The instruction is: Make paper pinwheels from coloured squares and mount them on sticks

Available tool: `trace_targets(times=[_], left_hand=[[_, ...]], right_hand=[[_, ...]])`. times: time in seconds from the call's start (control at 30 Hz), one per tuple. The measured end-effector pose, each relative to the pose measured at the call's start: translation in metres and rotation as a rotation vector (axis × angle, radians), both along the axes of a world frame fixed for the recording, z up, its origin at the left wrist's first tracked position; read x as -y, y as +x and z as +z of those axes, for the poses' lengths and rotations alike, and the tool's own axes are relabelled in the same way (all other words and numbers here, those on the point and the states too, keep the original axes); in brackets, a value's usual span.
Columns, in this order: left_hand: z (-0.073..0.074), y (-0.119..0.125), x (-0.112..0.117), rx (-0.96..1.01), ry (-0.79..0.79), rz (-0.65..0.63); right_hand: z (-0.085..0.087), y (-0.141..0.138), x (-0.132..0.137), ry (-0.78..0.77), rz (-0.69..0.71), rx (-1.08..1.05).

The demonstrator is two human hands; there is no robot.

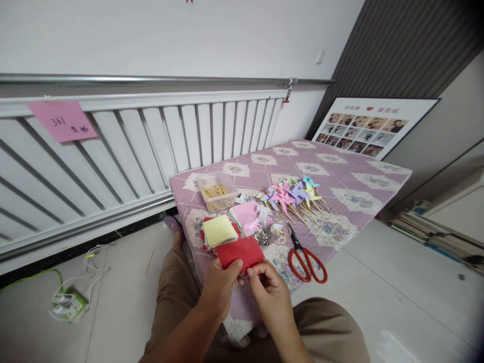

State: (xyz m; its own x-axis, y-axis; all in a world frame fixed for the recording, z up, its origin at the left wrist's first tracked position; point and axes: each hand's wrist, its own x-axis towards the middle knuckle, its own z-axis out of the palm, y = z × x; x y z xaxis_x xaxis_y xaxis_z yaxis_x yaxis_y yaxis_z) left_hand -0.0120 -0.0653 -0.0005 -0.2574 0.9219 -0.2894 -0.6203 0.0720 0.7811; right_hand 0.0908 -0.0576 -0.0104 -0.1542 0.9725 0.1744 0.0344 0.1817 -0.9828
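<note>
Between my two hands is a sheet of red paper (239, 251), with what looks like a slit near its upper right corner. My left hand (223, 282) pinches its lower edge, thumb on top. Close beside it, my right hand (269, 286) is closed on the lower right part of the same sheet. Just beyond the paper lie a stack of yellow paper squares (219, 231), some pink paper (247, 216) and a heap of small silvery pieces (262, 235). Orange-handled scissors (306, 262) rest to the right of my right hand.
A clear plastic box (217, 194) of thin wooden sticks stands at the left. Finished paper pinwheels (289, 196) on sticks lie further right, behind a small round container (280, 233). The cloth-covered table (325, 169) reaches toward a photo board (372, 107); a radiator (181, 131) lines the wall.
</note>
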Motion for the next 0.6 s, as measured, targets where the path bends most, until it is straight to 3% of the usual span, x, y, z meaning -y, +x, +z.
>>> trace_targets(times=[0.13, 0.27, 0.33, 0.47, 0.6], left_hand=[[0.003, -0.012, -0.005, -0.153, -0.071, 0.000], [0.012, -0.032, -0.011, -0.412, -0.079, -0.117], [0.016, -0.040, -0.013, -0.531, -0.057, -0.213], [0.022, -0.046, -0.015, -0.686, 0.023, -0.405], [0.028, -0.047, -0.018, -0.814, 0.108, -0.516]], right_hand=[[0.000, 0.012, 0.002, 0.073, -0.118, 0.020], [-0.003, 0.032, -0.006, -0.037, -0.255, -0.053], [0.001, 0.036, -0.012, -0.131, -0.203, -0.086], [0.016, 0.024, -0.016, -0.248, 0.030, -0.185], [0.026, 0.009, -0.012, -0.322, 0.034, -0.285]])
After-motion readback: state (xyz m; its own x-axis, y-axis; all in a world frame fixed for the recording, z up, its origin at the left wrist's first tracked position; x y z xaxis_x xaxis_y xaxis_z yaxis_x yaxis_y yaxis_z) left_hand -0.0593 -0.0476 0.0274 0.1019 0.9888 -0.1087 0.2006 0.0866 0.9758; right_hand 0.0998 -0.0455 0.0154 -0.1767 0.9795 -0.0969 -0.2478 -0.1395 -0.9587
